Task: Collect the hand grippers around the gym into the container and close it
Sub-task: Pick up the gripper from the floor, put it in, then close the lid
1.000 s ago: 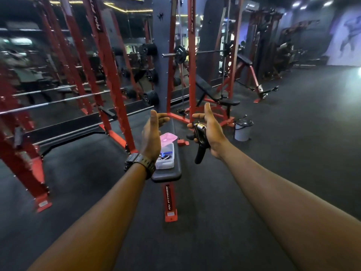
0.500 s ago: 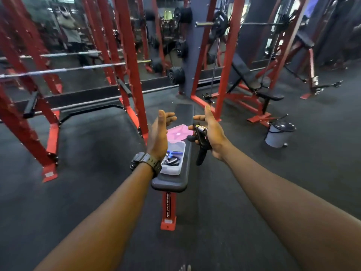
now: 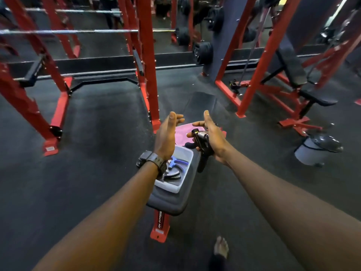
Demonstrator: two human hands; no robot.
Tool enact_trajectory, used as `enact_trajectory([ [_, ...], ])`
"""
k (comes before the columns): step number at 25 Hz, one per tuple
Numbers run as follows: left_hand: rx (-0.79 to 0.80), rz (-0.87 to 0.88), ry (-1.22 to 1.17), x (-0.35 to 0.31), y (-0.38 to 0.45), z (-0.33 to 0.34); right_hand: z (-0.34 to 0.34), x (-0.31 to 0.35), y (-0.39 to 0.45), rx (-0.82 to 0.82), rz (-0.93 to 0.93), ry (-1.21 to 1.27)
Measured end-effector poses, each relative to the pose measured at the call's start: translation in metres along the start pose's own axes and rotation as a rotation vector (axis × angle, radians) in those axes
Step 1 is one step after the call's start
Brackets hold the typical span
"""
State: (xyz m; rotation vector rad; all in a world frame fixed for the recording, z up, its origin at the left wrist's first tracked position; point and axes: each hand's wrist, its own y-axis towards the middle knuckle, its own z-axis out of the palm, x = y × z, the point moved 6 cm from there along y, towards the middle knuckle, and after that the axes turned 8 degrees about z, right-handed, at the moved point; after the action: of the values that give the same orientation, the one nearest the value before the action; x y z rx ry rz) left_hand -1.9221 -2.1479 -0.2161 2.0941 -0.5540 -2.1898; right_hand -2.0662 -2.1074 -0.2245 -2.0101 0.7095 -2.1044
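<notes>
A clear plastic container (image 3: 183, 153) sits on a black padded bench (image 3: 172, 204), holding a blue hand gripper (image 3: 178, 163) and a dark one (image 3: 172, 176). Its pink lid (image 3: 182, 133) lies on the bench just beyond it. My right hand (image 3: 212, 136) holds a black hand gripper (image 3: 203, 147) with a steel spring, handles hanging down, right of the container. My left hand (image 3: 167, 136) is held over the container's left side, fingers apart, holding nothing, with a black watch on the wrist.
Red squat racks (image 3: 150, 61) with barbells stand left and ahead. An incline bench on a red frame (image 3: 293, 75) is at the right, and a grey pedal bin (image 3: 316, 151) sits on the dark floor. My bare foot (image 3: 220, 247) shows below.
I have come closer to the bench and my view has tilted down. Both hands keep the same pose, the black gripper still in my right hand.
</notes>
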Motion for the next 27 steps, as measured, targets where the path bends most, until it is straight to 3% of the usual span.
enact_trajectory([
  [8,-0.2,-0.199,0.132,0.087,0.073,0.059,-0.051,-0.003,0.153,0.237,0.151,-0.095],
  [14,-0.376,-0.336,0.179,0.156,0.102,0.053,-0.031,-0.023,0.243,0.436,0.261,-0.279],
  [23,-0.46,-0.544,0.131,0.249,0.109,0.04,0.02,-0.056,0.324,0.625,0.419,-0.449],
  [27,-0.415,-0.797,0.304,0.306,0.085,0.042,0.041,-0.094,0.362,0.736,0.527,-0.577],
])
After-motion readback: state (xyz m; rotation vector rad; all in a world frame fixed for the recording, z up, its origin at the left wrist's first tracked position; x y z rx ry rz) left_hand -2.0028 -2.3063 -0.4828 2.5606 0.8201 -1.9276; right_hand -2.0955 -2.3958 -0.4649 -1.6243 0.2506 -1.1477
